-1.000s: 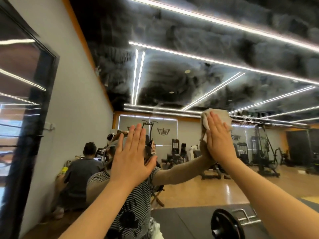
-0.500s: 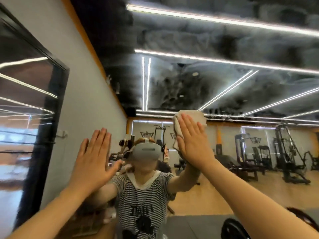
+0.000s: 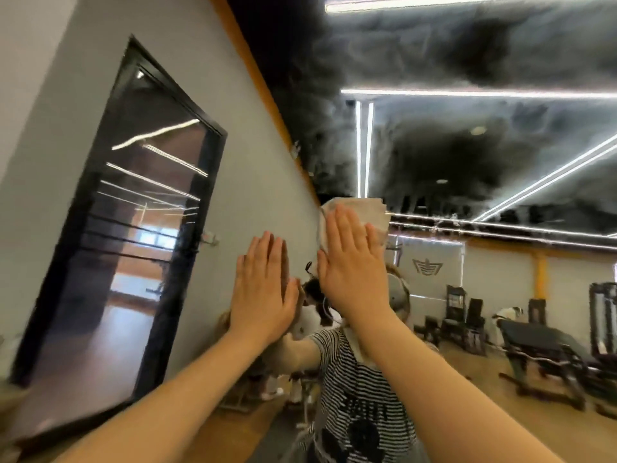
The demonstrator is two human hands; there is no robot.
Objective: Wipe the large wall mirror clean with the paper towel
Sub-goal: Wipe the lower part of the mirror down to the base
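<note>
At frame centre, the right hand (image 3: 354, 272), fingers straight, presses the crumpled white paper towel (image 3: 362, 213) flat against the large wall mirror (image 3: 467, 162). Left hand (image 3: 262, 289), open-palmed, braces just beside it, lower left; unwiped glass extends rightward.

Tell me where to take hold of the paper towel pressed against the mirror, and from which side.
Take the paper towel by its upper edge, coming from above. The right hand lies flat over its lower part, straight fingers pressing it to the mirror, so only the top and upper-right corner stick out free. The left hand, flat nearby, could probably pinch that corner.
</note>
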